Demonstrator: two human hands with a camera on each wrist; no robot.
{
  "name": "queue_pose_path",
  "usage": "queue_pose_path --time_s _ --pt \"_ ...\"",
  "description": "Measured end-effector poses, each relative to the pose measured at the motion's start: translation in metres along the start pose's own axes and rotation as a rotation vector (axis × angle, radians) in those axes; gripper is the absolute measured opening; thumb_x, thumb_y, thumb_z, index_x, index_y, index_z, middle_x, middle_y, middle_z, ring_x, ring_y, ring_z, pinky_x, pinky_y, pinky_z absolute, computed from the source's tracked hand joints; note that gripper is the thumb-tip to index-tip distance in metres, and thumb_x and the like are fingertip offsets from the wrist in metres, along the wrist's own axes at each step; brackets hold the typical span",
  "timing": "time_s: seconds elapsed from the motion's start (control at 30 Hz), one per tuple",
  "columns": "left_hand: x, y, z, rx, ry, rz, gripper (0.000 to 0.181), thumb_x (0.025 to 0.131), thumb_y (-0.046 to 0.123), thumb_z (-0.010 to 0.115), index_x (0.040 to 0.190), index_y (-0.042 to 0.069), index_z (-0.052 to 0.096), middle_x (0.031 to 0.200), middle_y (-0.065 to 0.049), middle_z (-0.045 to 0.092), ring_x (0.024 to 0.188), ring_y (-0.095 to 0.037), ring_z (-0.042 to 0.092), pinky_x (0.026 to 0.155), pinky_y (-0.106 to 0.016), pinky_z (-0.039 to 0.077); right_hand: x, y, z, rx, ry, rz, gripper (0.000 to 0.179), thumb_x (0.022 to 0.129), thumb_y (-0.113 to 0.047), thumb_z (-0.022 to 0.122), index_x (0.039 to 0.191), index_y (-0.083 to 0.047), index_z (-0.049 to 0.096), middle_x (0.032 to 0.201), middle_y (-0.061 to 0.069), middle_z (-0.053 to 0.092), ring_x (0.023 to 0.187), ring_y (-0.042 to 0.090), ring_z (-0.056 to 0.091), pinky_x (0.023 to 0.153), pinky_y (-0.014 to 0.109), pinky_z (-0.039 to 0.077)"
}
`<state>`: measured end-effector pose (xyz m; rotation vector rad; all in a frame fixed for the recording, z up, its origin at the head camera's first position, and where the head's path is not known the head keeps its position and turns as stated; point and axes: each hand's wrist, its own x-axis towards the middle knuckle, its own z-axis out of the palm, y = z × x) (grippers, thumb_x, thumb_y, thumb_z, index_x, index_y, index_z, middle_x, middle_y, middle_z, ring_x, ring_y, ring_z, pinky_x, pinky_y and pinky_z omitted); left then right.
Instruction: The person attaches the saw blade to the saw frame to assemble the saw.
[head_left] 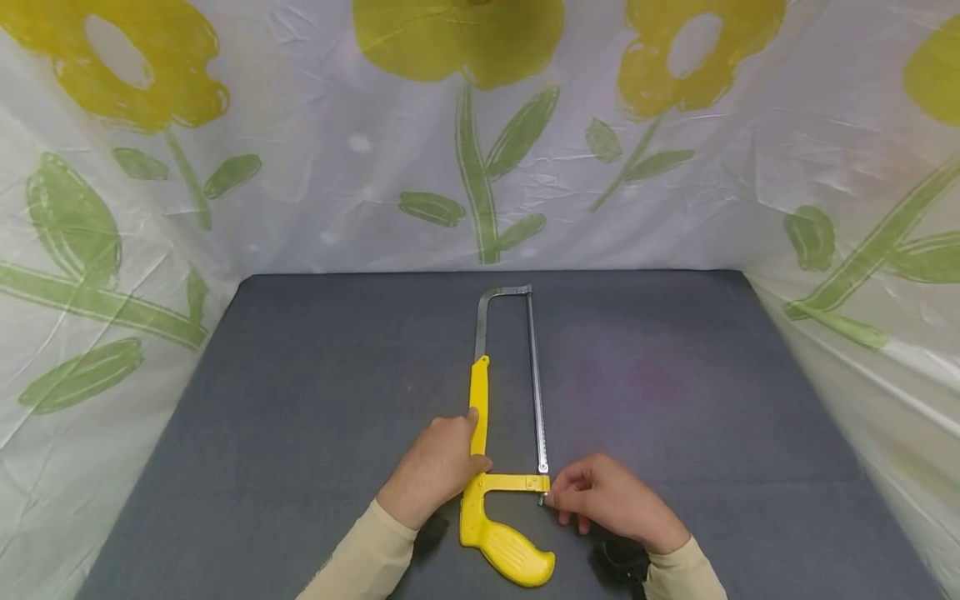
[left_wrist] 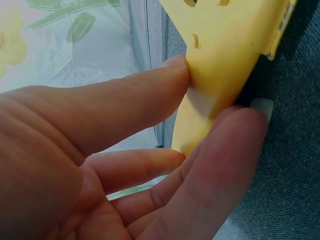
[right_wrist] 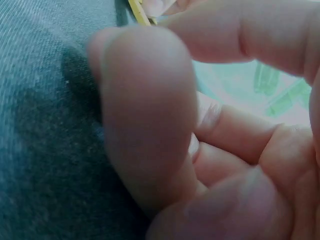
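Observation:
A hacksaw (head_left: 517, 550) with a yellow handle and a grey metal front frame lies on the dark cloth, its blade (head_left: 536, 375) along the right side. My left hand (head_left: 435, 467) holds the yellow part of the frame above the handle; in the left wrist view, thumb and fingers pinch the yellow frame (left_wrist: 220, 65). With thumb and forefinger, my right hand (head_left: 607, 500) pinches the small metal wing nut (head_left: 542, 499) at the near end of the blade. In the right wrist view its fingertips (right_wrist: 150, 85) hide the nut, and a sliver of yellow frame (right_wrist: 139, 11) shows beyond.
A dark grey cloth (head_left: 322, 375) covers the table under the saw. White sheeting (head_left: 322, 167) with yellow flowers and green leaves stands around the back and both sides.

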<state>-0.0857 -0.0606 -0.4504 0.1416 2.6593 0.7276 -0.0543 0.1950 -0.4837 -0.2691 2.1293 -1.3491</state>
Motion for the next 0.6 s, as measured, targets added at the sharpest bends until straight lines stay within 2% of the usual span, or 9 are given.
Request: queue_pose_path --time_s 0.2,0.27,0.33,0.4,0.47,0.57,0.6 --pt "0.005 -0.003 0.001 0.018 0.008 0.016 0.080 0.091 0.022 0.088 0.159 0.000 0.052 0.134 -0.020 0.074 0.085 -0.017 0.066 0.073 -0.034 0.059 0.004 0.002 -0.006 -0.043 -0.011 0.008 0.021 0.098 -0.030 0.079 0.087 -0.012 0.080 0.072 0.002 0.073 0.053 0.013 0.060 0.054 0.033 0.056" --pt "0.006 -0.006 0.002 0.012 0.010 0.025 0.080 0.089 0.023 0.089 0.157 -0.001 0.053 0.133 -0.020 0.075 0.089 -0.019 0.069 0.075 -0.036 0.060 0.002 0.003 -0.009 -0.076 -0.016 0.007 0.025 0.098 -0.035 0.079 0.086 -0.014 0.080 0.073 0.002 0.073 0.055 0.014 0.062 0.056 0.033 0.057" --pt "0.005 -0.010 0.002 0.003 0.018 0.035 0.078 0.088 0.025 0.090 0.155 0.000 0.057 0.134 -0.018 0.075 0.099 -0.023 0.073 0.080 -0.039 0.061 -0.001 0.003 -0.010 -0.134 0.015 0.008 0.024 0.098 -0.040 0.080 0.088 -0.017 0.081 0.073 -0.001 0.072 0.058 0.013 0.063 0.058 0.031 0.055" --pt "0.002 -0.016 0.003 -0.007 0.036 0.044 0.074 0.088 0.027 0.090 0.152 0.003 0.061 0.119 -0.015 0.079 0.090 -0.026 0.073 0.073 -0.041 0.060 -0.005 0.001 -0.011 -0.220 0.106 0.010 0.023 0.096 -0.043 0.081 0.091 -0.020 0.080 0.074 -0.005 0.071 0.061 0.010 0.063 0.059 0.028 0.053" --pt "-0.002 -0.023 0.001 0.014 0.088 0.062 0.070 0.089 0.031 0.089 0.150 0.006 0.065 0.105 -0.009 0.078 0.081 -0.024 0.070 0.065 -0.039 0.056 -0.009 -0.002 -0.012 -0.301 0.237 0.027 0.021 0.095 -0.044 0.082 0.097 -0.023 0.079 0.077 -0.010 0.069 0.065 0.007 0.062 0.061 0.026 0.051" --pt "-0.008 -0.033 -0.003 0.095 0.231 0.081 0.065 0.091 0.038 0.088 0.148 0.012 0.068 0.103 -0.007 0.076 0.078 -0.024 0.070 0.062 -0.041 0.056 -0.013 -0.007 -0.014 -0.373 0.442 0.029 0.023 0.095 -0.040 0.085 0.109 -0.022 0.079 0.084 -0.010 0.070 0.071 0.005 0.063 0.066 0.026 0.054" --pt "-0.011 -0.036 -0.006 0.124 0.279 0.082 0.065 0.091 0.040 0.087 0.147 0.012 0.069 0.109 -0.009 0.077 0.086 -0.025 0.073 0.067 -0.043 0.059 -0.014 -0.008 -0.015 -0.390 0.495 0.021 0.027 0.094 -0.039 0.085 0.113 -0.021 0.079 0.088 -0.009 0.072 0.076 0.006 0.066 0.069 0.029 0.057"
